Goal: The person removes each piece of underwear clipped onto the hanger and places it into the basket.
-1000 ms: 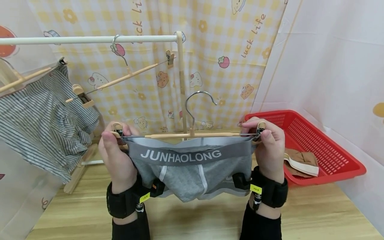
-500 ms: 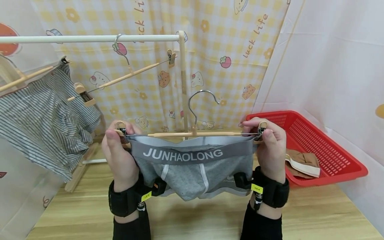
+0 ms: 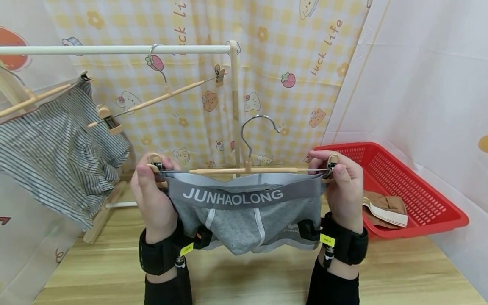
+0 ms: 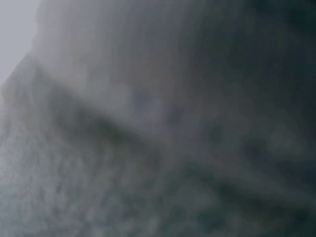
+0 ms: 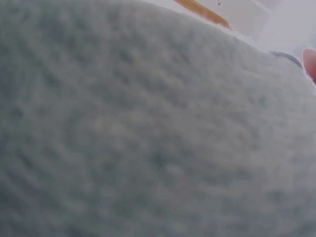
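Note:
Grey briefs (image 3: 244, 220) with a JUNHAOLONG waistband hang from a wooden clip hanger (image 3: 248, 170) with a metal hook. My left hand (image 3: 152, 190) pinches the hanger's left clip and the waistband corner. At the other end my right hand (image 3: 341, 186) pinches the right clip and waistband. Both hold the hanger level above the table. Grey fabric (image 4: 148, 148) fills the left wrist view, blurred. The same grey knit (image 5: 148, 128) fills the right wrist view.
A white rail (image 3: 114, 49) crosses the upper left, carrying an empty clip hanger (image 3: 160, 97) and striped shorts (image 3: 57, 148) on another hanger. A red basket (image 3: 400, 186) with a brown garment (image 3: 385, 205) sits at right on the wooden table (image 3: 248, 271).

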Demonstrator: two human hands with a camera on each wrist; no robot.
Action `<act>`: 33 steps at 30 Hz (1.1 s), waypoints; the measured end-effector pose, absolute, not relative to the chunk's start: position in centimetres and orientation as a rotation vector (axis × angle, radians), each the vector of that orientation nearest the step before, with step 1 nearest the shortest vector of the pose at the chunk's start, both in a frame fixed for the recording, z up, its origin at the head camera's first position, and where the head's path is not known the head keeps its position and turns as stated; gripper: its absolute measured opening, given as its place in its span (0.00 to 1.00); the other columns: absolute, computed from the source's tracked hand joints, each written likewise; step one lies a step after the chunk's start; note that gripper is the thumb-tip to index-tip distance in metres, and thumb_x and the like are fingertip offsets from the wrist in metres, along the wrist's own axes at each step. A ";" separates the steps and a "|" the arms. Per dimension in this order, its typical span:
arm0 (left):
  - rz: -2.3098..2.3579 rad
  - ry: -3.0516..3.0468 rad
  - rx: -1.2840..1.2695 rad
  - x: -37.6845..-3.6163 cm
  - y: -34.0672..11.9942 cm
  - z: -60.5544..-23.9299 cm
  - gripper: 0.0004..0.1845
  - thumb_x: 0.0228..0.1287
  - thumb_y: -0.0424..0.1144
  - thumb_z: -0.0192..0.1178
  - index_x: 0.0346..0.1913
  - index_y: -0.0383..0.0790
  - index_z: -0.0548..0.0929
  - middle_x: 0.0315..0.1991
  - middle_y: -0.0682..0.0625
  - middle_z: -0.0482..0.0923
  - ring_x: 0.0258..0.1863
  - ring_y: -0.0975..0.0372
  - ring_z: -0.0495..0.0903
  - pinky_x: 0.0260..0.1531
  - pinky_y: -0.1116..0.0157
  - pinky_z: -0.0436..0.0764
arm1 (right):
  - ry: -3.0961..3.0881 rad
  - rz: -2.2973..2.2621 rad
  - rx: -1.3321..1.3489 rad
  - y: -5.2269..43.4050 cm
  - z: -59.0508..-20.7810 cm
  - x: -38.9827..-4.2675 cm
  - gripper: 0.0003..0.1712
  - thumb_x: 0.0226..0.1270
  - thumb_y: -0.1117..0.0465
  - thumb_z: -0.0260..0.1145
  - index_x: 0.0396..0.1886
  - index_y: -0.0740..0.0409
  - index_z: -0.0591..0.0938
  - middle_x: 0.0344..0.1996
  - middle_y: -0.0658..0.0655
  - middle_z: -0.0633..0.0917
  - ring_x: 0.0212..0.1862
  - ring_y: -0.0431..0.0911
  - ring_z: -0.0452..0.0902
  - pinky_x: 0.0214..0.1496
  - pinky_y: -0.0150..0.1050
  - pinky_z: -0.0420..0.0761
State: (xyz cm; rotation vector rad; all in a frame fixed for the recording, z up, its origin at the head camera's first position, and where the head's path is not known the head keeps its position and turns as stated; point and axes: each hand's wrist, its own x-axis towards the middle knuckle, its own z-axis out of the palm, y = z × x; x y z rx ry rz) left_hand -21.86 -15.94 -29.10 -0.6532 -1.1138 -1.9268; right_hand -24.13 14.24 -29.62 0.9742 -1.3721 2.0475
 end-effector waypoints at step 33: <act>-1.879 -1.174 -0.624 -22.0 -16.2 -29.5 0.28 0.63 0.54 0.67 0.27 0.28 0.75 0.21 0.45 0.75 0.18 0.62 0.69 0.16 0.71 0.66 | -1.331 2.003 0.882 13.7 -30.1 -24.9 0.36 0.65 0.38 0.65 0.32 0.73 0.85 0.27 0.61 0.84 0.34 0.51 0.76 0.32 0.37 0.71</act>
